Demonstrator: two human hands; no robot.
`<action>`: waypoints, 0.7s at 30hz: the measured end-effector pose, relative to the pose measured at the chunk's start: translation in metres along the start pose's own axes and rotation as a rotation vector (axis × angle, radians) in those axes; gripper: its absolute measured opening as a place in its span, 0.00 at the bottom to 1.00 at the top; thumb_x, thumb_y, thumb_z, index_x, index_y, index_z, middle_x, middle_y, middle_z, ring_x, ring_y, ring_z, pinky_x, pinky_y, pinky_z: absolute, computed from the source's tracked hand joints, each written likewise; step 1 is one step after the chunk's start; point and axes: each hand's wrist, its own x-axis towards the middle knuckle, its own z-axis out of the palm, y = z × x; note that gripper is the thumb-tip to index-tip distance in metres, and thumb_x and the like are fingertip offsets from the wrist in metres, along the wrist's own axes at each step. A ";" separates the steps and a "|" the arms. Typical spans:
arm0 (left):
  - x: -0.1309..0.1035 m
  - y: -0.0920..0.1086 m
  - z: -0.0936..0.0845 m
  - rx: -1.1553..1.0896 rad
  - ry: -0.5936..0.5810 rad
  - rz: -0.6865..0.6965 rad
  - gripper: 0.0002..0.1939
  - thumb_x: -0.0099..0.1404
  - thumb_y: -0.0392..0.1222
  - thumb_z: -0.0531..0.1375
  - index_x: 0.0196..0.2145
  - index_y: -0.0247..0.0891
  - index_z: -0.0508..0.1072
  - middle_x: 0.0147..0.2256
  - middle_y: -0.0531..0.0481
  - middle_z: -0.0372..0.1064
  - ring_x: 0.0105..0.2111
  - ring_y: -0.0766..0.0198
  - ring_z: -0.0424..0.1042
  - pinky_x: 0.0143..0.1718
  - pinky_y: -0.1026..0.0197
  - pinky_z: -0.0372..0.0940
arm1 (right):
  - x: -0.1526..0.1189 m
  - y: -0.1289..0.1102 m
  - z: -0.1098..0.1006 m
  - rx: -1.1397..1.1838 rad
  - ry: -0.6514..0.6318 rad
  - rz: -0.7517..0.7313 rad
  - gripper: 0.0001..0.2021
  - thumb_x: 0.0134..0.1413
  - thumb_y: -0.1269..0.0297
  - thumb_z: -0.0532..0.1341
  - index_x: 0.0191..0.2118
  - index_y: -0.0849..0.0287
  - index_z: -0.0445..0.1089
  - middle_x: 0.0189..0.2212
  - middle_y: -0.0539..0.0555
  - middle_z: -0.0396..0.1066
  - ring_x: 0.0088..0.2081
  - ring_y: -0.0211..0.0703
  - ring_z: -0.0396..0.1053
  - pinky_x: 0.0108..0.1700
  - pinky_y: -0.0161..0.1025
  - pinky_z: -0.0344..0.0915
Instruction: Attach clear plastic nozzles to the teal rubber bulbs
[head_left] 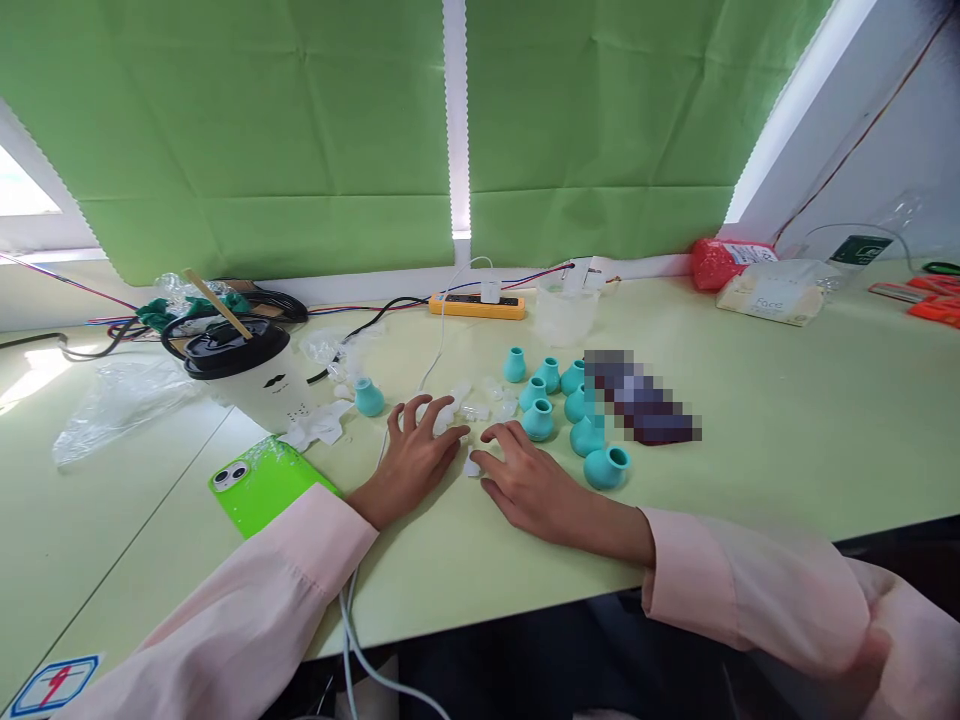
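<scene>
My left hand (420,452) rests on the table with its fingers spread, beside a cluster of small clear plastic pieces (475,411). Facing it, my right hand (531,482) has its fingers curved and apart. A small white piece (471,465) lies at the right fingertips; whether they touch it I cannot tell. Several teal vase-shaped pieces with round open necks, one of them a teal piece (606,467) on its side, stand just beyond my right hand. Another single teal vase-shaped piece (368,397) sits beyond my left hand.
A lime-green phone (274,485) lies by my left wrist, near a lidded cup (259,385) and plastic film (124,405). At the back are a yellow power strip (477,306) and a translucent tub (564,312). A tissue pack (776,292) is at right. A white cable crosses the table.
</scene>
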 end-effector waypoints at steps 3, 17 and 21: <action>0.003 0.005 0.004 0.002 0.021 -0.028 0.12 0.61 0.39 0.48 0.39 0.47 0.68 0.52 0.46 0.50 0.51 0.45 0.45 0.44 0.40 0.46 | 0.000 -0.001 -0.007 -0.046 0.023 -0.037 0.12 0.50 0.70 0.50 0.41 0.67 0.62 0.44 0.65 0.56 0.48 0.54 0.51 0.44 0.47 0.59; 0.005 0.008 0.003 -0.019 0.150 -0.074 0.07 0.58 0.37 0.53 0.29 0.38 0.71 0.44 0.44 0.62 0.45 0.48 0.54 0.39 0.46 0.53 | -0.003 -0.002 -0.015 -0.181 -0.239 0.136 0.09 0.47 0.73 0.52 0.36 0.63 0.64 0.34 0.60 0.62 0.31 0.47 0.63 0.20 0.37 0.59; 0.004 0.010 -0.006 -0.390 0.296 -0.070 0.06 0.56 0.37 0.55 0.29 0.36 0.72 0.33 0.45 0.68 0.37 0.58 0.61 0.35 0.54 0.58 | -0.001 0.006 -0.011 -0.009 -0.095 0.119 0.08 0.48 0.75 0.53 0.36 0.64 0.64 0.34 0.59 0.64 0.34 0.47 0.65 0.27 0.39 0.63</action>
